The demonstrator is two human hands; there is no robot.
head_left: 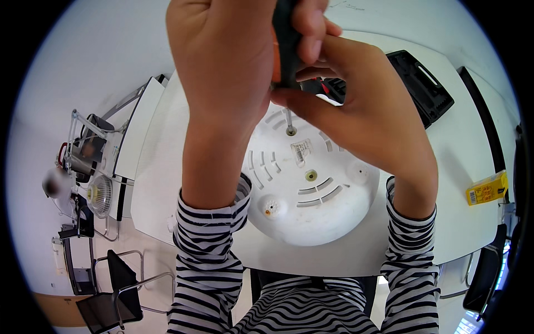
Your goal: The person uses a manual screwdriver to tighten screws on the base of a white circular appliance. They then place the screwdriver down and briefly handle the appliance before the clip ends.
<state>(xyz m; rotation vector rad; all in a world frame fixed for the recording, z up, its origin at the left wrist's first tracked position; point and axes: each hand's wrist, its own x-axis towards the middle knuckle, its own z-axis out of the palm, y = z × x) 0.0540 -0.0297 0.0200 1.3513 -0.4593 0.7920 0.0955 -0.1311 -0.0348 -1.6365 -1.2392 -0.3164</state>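
Observation:
My left hand [222,61] is closed round the black and orange handle of a screwdriver [286,55], held upright. My right hand [367,94] reaches in from the other side, its thumb and fingers closed at the lower end of that handle. The metal shaft points down into a recessed hole [291,131] in a white round plastic base [334,222], which lies on the table with its underside up. Curved vent slots, small feet, a printed label [301,151] and a second recessed hole [311,176] show on it. My hands hide its far part.
An open black tool case [420,83] lies at the far right of the white table [445,222]. By the right edge is a yellow carton [487,189]. To the left stand black chairs [123,284], a white fan [100,196] and another table.

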